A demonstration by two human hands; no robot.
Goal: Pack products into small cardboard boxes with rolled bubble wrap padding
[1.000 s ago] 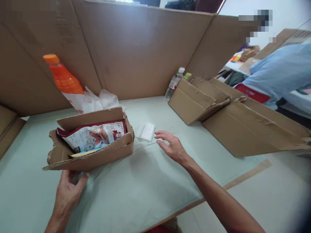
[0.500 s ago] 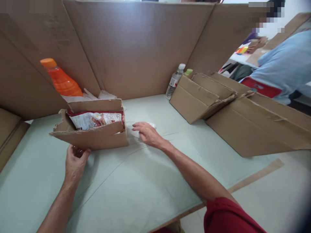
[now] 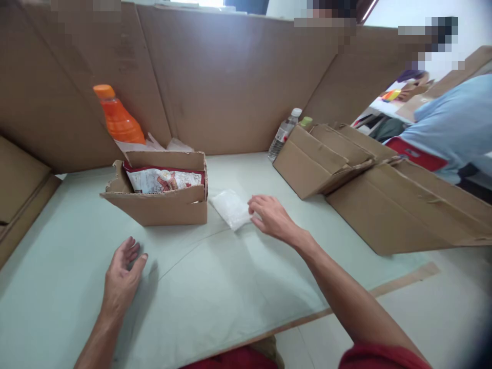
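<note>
A flat white plastic packet (image 3: 230,209) lies on the table to the right of a small open cardboard box (image 3: 172,207). My right hand (image 3: 272,218) is at the packet's right edge, its fingers curled and its thumb below, closed on that edge. Inside the box sits a printed bag (image 3: 165,180), white and dark red. My left hand (image 3: 125,269) is in front of the box, apart from it, with fingers loosely bent and thumb spread, holding nothing.
An orange drink bottle (image 3: 121,120) stands behind the box, beside crumpled clear plastic. Farther right are a clear water bottle (image 3: 284,134), a green-capped bottle (image 3: 306,122) and cardboard boxes (image 3: 395,205). Cardboard panels (image 3: 238,82) wall the table's back. A person in light blue (image 3: 457,118) sits at right.
My left hand has come away from the box's front and toward me. My right hand has moved right, from over the packet to its right edge, uncovering it. The view has shifted slightly.
</note>
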